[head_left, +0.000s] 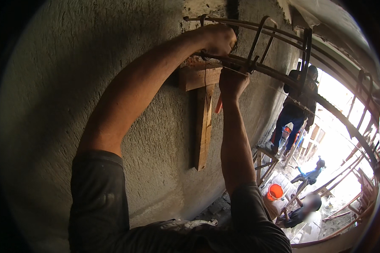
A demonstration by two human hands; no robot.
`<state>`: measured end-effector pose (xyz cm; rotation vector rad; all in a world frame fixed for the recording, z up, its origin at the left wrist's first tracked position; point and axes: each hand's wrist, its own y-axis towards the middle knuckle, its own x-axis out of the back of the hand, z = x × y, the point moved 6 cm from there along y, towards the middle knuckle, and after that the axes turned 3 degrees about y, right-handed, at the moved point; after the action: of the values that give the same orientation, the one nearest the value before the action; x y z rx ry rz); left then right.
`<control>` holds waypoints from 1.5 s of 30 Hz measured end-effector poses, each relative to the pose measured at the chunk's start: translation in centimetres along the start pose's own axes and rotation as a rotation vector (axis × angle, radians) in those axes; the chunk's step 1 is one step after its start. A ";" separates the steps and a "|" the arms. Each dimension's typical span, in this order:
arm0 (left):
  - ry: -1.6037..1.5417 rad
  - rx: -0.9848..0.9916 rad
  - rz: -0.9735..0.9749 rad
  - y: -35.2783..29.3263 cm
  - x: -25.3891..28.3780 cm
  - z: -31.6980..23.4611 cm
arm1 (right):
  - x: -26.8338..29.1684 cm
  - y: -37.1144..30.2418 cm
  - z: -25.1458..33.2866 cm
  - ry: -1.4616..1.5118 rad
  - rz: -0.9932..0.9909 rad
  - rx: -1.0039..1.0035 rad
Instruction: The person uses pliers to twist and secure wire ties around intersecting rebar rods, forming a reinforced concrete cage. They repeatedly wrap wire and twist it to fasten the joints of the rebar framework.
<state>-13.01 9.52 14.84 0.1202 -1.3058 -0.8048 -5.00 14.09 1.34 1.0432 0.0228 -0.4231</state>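
Both my arms reach up to a cage of steel reinforcing bars [278, 75] that runs out from the wall. My left hand [221, 39] is closed between the upper and lower bars, close to the wall; what its fingers hold is hidden. Just under the lower bar, my right hand [233, 83] is closed around a tool with an orange-red handle [218, 104], whose head I cannot see. Bent steel stirrups [257, 39] loop around the bars right of my hands. Below the bars, a wooden block [194, 78] sits against the wall on an upright timber [203, 130].
A rough plastered wall [156, 126] stands close in front. At right, a person [299, 105] stands on a wooden trestle [266, 160]. Lower down are an orange bucket [275, 192], a person in blue [311, 173] and another person [297, 215]. Timbers [342, 181] lean at far right.
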 end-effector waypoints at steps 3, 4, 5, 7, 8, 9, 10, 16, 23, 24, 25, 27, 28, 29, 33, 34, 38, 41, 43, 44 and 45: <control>0.216 0.043 -0.130 -1.1 0.9 1.4 | 0.5 -1.0 0.9 0.113 0.098 0.020; 0.218 0.054 -0.177 -1.8 1.3 1.8 | 0.4 -1.5 1.0 0.142 0.170 -0.043; 0.220 0.065 -0.220 -2.6 1.7 2.1 | 0.1 -2.1 1.2 0.172 0.243 -0.110; 0.220 0.051 -0.296 -3.8 1.9 2.1 | -0.7 -3.2 1.6 0.204 0.367 -0.248; 0.219 0.025 -0.336 -4.3 2.0 1.9 | -0.7 -3.3 2.1 0.184 0.356 -0.242; 0.221 -0.001 -0.379 -4.8 2.0 1.8 | -0.8 -3.4 2.6 0.169 0.347 -0.227; 0.259 0.020 -0.420 -5.1 2.0 1.8 | -1.0 -3.4 3.1 0.178 0.344 -0.191; 0.251 0.139 -0.599 -7.7 1.3 2.7 | -1.8 -3.5 2.1 0.272 0.374 -0.284; 0.345 0.217 -0.543 -6.4 0.7 1.9 | -2.9 -3.1 1.1 0.395 0.396 -0.305; 0.396 0.222 -0.531 -6.0 0.7 1.6 | -3.0 -3.1 1.1 0.424 0.386 -0.317; 0.420 0.237 -0.505 -5.7 0.8 1.6 | -3.2 -3.1 1.1 0.445 0.389 -0.340; 0.461 0.258 -0.453 -5.4 1.0 1.8 | -3.1 -2.7 1.7 0.402 0.393 -0.268; 0.396 0.254 -0.439 -5.5 1.2 2.1 | -3.1 -2.6 1.8 0.370 0.400 -0.253; 0.317 0.250 -0.401 -5.7 1.3 2.6 | -3.1 -2.6 1.7 0.399 0.436 -0.282; 0.006 0.115 -0.486 -8.4 1.5 3.0 | -3.1 -2.1 1.6 0.506 0.505 -0.316; -0.040 0.107 -0.503 -9.0 1.4 3.0 | -3.1 -2.0 1.8 0.535 0.513 -0.295; -0.149 0.101 -0.518 -11.7 -0.1 1.8 | -3.3 -2.1 1.2 0.562 0.471 -0.365; -0.106 0.151 -0.510 -13.0 -0.3 1.0 | -3.5 -2.1 0.9 0.525 0.499 -0.372; -0.086 0.226 -0.436 -13.3 -0.8 0.9 | -3.5 -2.0 0.7 0.470 0.512 -0.354; -0.087 0.264 -0.380 -13.1 -1.1 1.0 | -3.6 -2.0 0.6 0.495 0.520 -0.361; -0.104 0.262 -0.366 -13.0 -1.2 0.9 | -3.6 -2.0 0.6 0.522 0.517 -0.358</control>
<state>-19.87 1.08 7.52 0.5440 -1.5074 -0.9535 -9.15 13.90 0.80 0.7429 0.2782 0.3216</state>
